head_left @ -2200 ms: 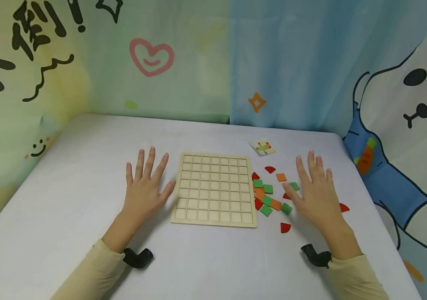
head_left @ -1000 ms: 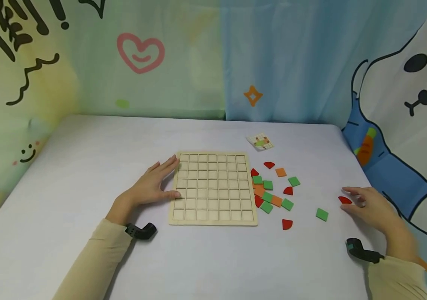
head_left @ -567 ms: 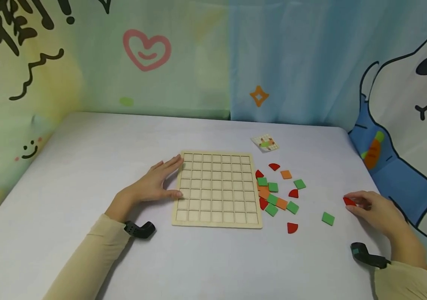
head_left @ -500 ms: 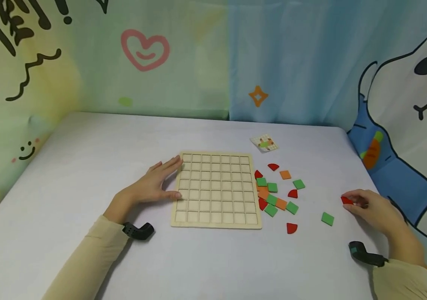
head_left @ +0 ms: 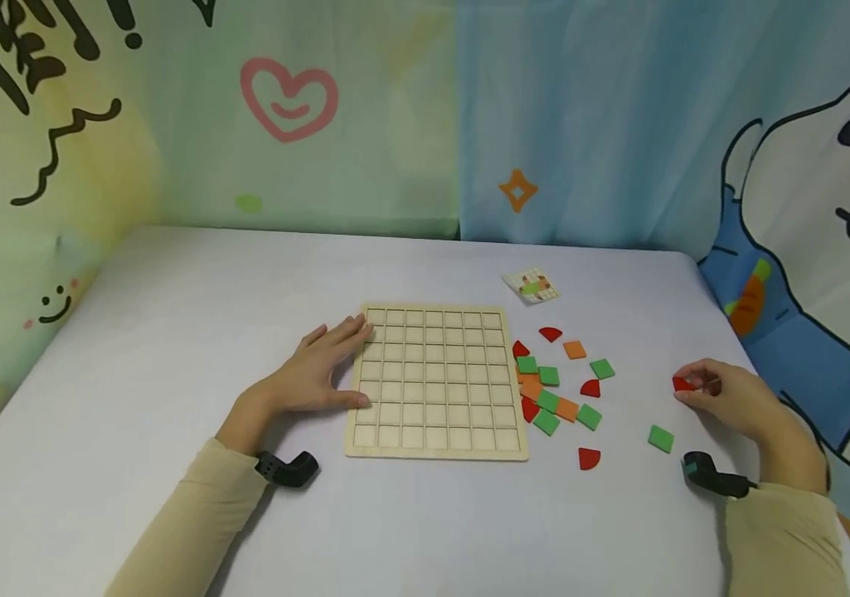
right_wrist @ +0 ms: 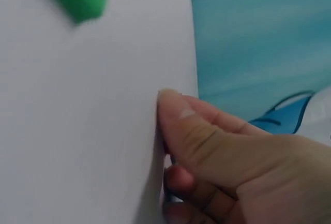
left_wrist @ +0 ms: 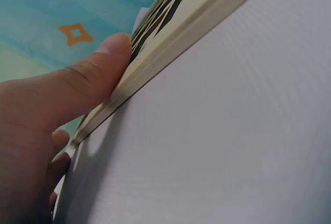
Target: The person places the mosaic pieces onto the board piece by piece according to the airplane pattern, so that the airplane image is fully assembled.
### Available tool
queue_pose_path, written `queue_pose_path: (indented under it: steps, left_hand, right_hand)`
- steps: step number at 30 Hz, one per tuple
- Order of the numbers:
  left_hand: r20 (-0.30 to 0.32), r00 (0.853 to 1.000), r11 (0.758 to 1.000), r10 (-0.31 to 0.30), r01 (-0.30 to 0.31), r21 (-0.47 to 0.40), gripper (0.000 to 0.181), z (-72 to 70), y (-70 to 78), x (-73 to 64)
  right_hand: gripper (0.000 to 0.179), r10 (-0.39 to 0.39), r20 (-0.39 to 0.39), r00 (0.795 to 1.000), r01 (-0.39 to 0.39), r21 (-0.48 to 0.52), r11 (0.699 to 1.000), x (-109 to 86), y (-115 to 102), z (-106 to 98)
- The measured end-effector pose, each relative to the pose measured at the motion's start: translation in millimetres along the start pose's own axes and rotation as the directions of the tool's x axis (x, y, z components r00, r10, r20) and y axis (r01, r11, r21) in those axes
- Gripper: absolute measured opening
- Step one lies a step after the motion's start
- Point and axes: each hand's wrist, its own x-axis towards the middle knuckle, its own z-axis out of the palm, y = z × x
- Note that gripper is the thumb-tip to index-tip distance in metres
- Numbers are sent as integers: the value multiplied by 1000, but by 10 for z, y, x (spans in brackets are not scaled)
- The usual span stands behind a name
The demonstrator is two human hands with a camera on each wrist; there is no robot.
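A pale wooden grid board (head_left: 435, 381) lies on the white table. My left hand (head_left: 313, 373) rests on its left edge, fingers extended; the left wrist view shows the thumb (left_wrist: 95, 76) on the board's rim. Toward the right side of the table, my right hand (head_left: 734, 400) pinches a red quarter-round tile (head_left: 682, 384) between thumb and fingers. In the right wrist view the thumb (right_wrist: 201, 136) covers nearly all of that tile. A green square tile (head_left: 661, 439) lies on the cloth near this hand.
Green, orange and red tiles lie loosely beside the board's right edge, such as an orange square (head_left: 575, 350) and a red quarter-round (head_left: 589, 458). A small pattern card (head_left: 531, 286) lies behind them. Printed curtains (head_left: 395, 124) hang beyond the table.
Both hands were spread above the table earlier. The left hand came to the board's left edge; the right moved right, took the red quarter-round tile and has shifted slightly left with it.
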Motion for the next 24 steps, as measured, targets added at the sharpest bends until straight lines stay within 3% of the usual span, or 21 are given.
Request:
queue_pose_path:
  steps: [6, 9, 18, 24]
  left_hand:
    - [-30, 1000, 1000, -7, 7, -14, 108, 132, 3, -46]
    - [-47, 999, 1000, -7, 6, -18, 108, 161, 10, -54]
    - [-38, 999, 1000, -4, 5, 28, 105, 36, -51, -15]
    - [-30, 999, 1000, -21, 22, 15, 105, 40, -21, -8]
  right_hand:
    - [54, 73, -19, 997, -72, 54, 996, -5, 18, 83]
    - [51, 71, -50, 996, -68, 52, 996, -5, 22, 108]
    - [51, 54, -52, 997, -51, 53, 997, 10, 4, 168]
    - [55, 59, -51, 997, -57, 45, 997, 15, 49, 144]
